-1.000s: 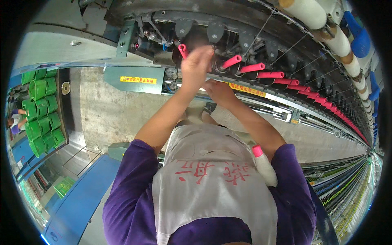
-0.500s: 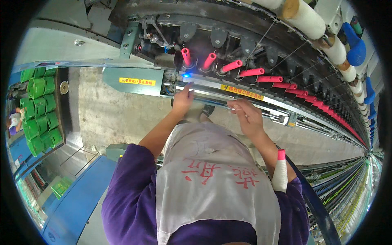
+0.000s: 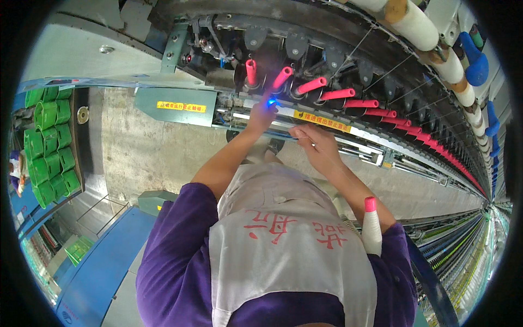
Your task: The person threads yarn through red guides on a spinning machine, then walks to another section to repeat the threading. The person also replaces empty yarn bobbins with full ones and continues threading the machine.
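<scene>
Closest in, a white yarn bobbin with a pink tip [image 3: 371, 229] is sitting tucked by the person's right elbow, against the grey apron [image 3: 283, 256]. Further out, the right hand [image 3: 316, 144] is pinching a thin thread, fingers nearly closed around it. The left hand [image 3: 261, 115] is reaching onto the spinning frame rail [image 3: 327, 124] by a small blue light [image 3: 271, 102]; can't tell its grip. Beyond, pink spindle tubes [image 3: 338, 94] are lining the machine, green bobbins [image 3: 46, 141] stacked far left.
</scene>
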{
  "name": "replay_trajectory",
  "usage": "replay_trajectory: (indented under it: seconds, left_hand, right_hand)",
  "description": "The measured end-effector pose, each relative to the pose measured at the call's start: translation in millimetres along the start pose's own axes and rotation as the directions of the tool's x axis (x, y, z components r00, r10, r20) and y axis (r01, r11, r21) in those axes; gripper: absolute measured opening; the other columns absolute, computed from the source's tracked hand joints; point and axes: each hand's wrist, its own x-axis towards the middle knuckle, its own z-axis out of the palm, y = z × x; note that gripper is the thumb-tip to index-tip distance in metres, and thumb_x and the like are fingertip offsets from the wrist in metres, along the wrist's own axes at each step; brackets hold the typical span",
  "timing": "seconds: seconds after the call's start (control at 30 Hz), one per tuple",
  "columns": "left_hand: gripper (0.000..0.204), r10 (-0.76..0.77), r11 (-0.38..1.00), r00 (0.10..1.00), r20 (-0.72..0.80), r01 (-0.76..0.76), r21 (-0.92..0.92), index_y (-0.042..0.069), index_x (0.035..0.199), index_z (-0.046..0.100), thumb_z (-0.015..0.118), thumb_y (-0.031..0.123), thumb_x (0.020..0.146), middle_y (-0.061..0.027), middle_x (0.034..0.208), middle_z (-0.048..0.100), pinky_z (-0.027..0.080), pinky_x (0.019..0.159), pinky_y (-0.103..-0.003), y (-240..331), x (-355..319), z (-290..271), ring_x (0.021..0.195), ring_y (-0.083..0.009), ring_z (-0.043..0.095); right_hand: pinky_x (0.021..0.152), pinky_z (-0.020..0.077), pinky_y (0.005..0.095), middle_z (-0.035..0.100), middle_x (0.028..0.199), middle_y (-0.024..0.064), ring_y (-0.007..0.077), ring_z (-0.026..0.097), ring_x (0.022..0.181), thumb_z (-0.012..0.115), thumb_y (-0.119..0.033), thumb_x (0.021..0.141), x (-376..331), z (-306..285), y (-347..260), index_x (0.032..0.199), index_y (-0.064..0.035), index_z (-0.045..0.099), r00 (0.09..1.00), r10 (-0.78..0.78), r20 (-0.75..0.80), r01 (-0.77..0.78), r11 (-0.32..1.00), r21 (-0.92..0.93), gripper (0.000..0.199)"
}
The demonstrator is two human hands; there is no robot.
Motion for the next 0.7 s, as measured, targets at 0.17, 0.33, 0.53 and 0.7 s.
replay_trajectory:
  seconds: [0.17,0.33,0.53,0.7]
  left_hand:
    - [0.065,0.066,0.994,0.997,-0.033,-0.063,0.088,0.020,0.138,0.028,0.055,0.013,0.080,-0.0177,0.067,0.062,0.049,0.056,-0.043,3.4,0.3,-0.3,0.061,-0.0333,0.062]
    - [0.063,0.141,0.965,0.989,-0.041,-0.128,0.228,0.020,0.138,0.024,0.051,0.014,0.080,-0.0228,0.070,0.061,0.045,0.058,-0.051,2.7,0.4,0.2,0.067,-0.0425,0.059]
    - [0.055,0.053,0.968,0.997,-0.050,-0.039,0.248,0.013,0.132,0.031,0.051,0.010,0.081,-0.0236,0.070,0.060,0.044,0.061,-0.054,16.1,-3.8,-4.8,0.069,-0.0433,0.058]
    - [0.038,0.134,0.962,0.990,-0.045,-0.120,0.245,0.013,0.120,0.048,0.051,0.015,0.081,-0.0224,0.074,0.061,0.046,0.065,-0.053,23.0,-16.6,-28.9,0.072,-0.0422,0.059]
  right_hand:
    - [0.067,0.0491,0.0294,0.064,0.087,0.0097,0.0203,0.062,0.076,0.053,-0.014,0.090,23.5,16.9,-3.2,0.096,-0.0014,0.061,0.997,-0.077,-0.012,0.076,0.995,-0.059,0.017]
    - [0.069,0.0495,0.0302,0.062,0.088,0.0099,0.0223,0.063,0.077,0.055,-0.014,0.088,30.0,27.0,6.6,0.105,-0.0041,0.058,0.999,-0.010,0.046,0.013,0.998,-0.061,0.020]
    - [0.077,0.0489,0.0362,0.062,0.085,0.0128,0.0263,0.062,0.077,0.050,-0.030,0.091,9.1,32.7,24.4,0.115,-0.0030,0.052,0.956,0.289,-0.059,-0.292,0.954,-0.070,0.036]
    - [0.062,0.0506,0.0351,0.058,0.067,0.0081,0.0213,0.059,0.061,0.024,-0.060,0.091,23.2,-62.0,-94.5,0.113,-0.0029,0.052,0.890,0.271,0.367,-0.453,0.424,0.784,0.067]
